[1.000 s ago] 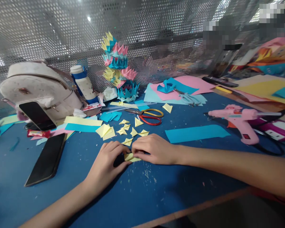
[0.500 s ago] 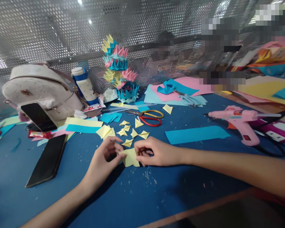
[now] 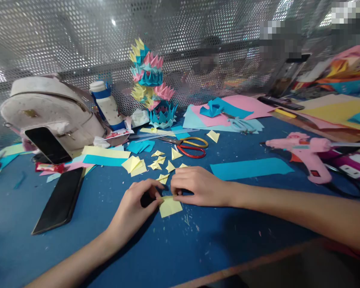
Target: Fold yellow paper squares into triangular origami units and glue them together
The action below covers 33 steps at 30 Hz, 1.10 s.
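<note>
A small yellow paper piece [image 3: 170, 206] lies near the front of the blue table [image 3: 156, 252], between my two hands. My left hand [image 3: 141, 198] pinches its upper left corner between thumb and fingertips. On the upper right corner, my right hand [image 3: 196, 187] closes its fingers, palm down. Just beyond are several folded yellow triangles [image 3: 175, 154] and a small stack of yellow squares [image 3: 135, 165]. Scissors with red and yellow handles [image 3: 192, 147] rest behind them.
To the left are a dark phone [image 3: 59, 202], a second phone [image 3: 48, 146], a backpack [image 3: 45, 108] and a bottle [image 3: 108, 106]. A paper sculpture [image 3: 153, 84] stands behind. On the right are a blue strip [image 3: 250, 169] and a pink glue gun [image 3: 303, 152].
The yellow paper now lies flatter and shows more of its surface below my fingers. My right hand has shifted slightly up, covering part of a folded triangle.
</note>
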Each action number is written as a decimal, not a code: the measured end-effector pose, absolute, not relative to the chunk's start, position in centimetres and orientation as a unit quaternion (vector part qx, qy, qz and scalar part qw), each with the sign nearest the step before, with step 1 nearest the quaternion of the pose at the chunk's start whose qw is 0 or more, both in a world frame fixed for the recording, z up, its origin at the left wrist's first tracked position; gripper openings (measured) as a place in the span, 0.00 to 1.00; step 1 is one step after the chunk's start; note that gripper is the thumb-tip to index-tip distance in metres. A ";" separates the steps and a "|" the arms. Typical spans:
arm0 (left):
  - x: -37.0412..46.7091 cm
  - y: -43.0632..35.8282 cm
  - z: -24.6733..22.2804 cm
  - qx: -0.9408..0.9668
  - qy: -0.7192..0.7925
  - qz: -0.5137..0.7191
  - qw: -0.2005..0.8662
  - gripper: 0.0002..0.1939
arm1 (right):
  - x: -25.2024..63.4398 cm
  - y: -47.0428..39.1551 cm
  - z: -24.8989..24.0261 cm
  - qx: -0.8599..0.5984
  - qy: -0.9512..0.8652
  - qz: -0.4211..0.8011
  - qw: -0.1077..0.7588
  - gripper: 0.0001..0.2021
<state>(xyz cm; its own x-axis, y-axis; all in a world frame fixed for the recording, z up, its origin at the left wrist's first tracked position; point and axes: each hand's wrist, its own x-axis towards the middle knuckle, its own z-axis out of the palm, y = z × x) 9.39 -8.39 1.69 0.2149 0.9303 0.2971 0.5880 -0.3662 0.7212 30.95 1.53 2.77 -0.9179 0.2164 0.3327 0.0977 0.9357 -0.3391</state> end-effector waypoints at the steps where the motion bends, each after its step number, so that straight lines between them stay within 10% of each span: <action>1: 9.2 -8.4 1.7 0.760 0.500 0.351 0.222 0.07 | 31.0 1.8 2.7 -0.054 -0.971 0.136 0.188 0.09; 33: 7.6 -10.3 1.8 0.934 0.278 0.222 0.033 0.17 | 31.7 2.8 2.4 0.138 -0.963 0.020 0.232 0.09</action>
